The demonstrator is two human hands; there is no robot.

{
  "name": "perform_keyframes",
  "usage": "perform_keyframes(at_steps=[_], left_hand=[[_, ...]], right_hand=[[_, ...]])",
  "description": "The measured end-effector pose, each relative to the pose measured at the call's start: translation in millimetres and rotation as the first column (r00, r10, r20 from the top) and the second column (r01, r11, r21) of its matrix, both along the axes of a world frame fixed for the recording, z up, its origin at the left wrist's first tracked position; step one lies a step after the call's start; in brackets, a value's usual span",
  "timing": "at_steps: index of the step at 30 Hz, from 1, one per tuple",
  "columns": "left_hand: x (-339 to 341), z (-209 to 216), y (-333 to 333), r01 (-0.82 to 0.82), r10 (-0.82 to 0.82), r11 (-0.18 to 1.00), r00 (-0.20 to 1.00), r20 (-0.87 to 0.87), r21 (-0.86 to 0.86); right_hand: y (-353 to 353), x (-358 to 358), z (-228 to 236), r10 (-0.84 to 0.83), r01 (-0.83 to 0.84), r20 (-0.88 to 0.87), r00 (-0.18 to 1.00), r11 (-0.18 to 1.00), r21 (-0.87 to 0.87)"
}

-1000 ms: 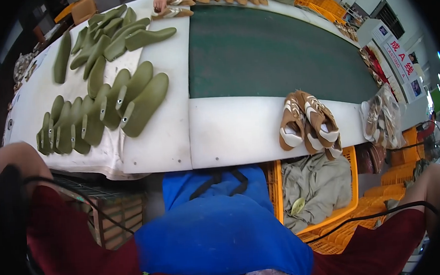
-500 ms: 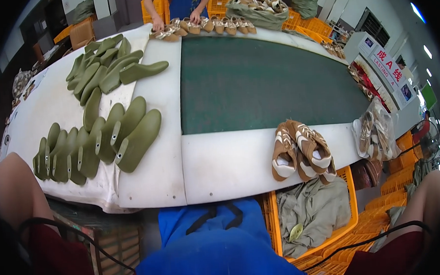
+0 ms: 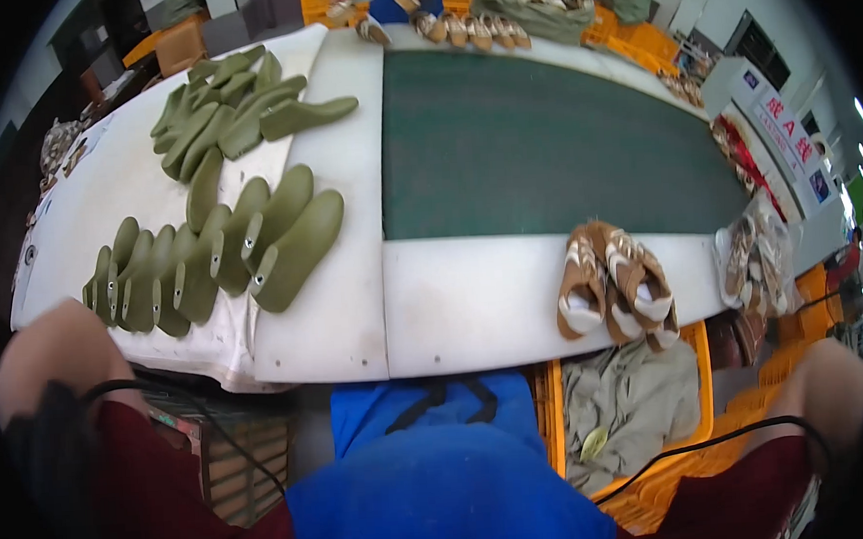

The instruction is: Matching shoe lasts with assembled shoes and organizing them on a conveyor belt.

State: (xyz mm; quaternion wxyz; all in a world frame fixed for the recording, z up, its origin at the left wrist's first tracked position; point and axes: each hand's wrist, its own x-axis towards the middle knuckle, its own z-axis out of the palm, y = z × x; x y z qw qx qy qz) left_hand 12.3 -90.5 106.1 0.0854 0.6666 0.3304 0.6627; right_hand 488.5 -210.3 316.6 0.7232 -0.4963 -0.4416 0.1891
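Wearer's hands are out of frame so can't tell their grip, but lined-up green shoe lasts (image 3: 195,272) at left and brown sneakers (image 3: 637,276) at right hug the near worktop (image 3: 472,297), probably for easy reach.

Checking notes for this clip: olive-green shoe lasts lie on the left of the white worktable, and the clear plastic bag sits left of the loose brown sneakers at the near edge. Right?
No: the head view shows the clear plastic bag right of the loose brown sneakers. The olive-green shoe lasts are as stated.
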Motion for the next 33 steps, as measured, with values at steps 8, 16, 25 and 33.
perform_keyframes(at_steps=[8, 16, 25, 33], left_hand=[[19, 18, 15, -0.196, 0.113, 0.929, 0.957, -0.265, -0.314], [-53, -177, 96, -0.673, 0.093, 0.593, 0.602, -0.793, -0.442], [-46, -193, 107, -0.744, 0.167, 0.594, 0.484, -0.859, -0.304], [1, -207, 58, -0.727, 0.19, 0.6, 0.536, -0.823, -0.335]], right_hand=[[88, -41, -92, 0.187, -0.206, -0.204, 0.961, 0.976, -0.074], [211, -231, -327, 0.881, -0.642, 0.472, 0.015, 0.371, -0.671], [229, -344, -363, 0.967, -0.567, 0.219, 0.131, 0.254, -0.784], [208, -273, -371, 0.818, -0.49, 0.551, 0.165, 0.553, -0.674]])
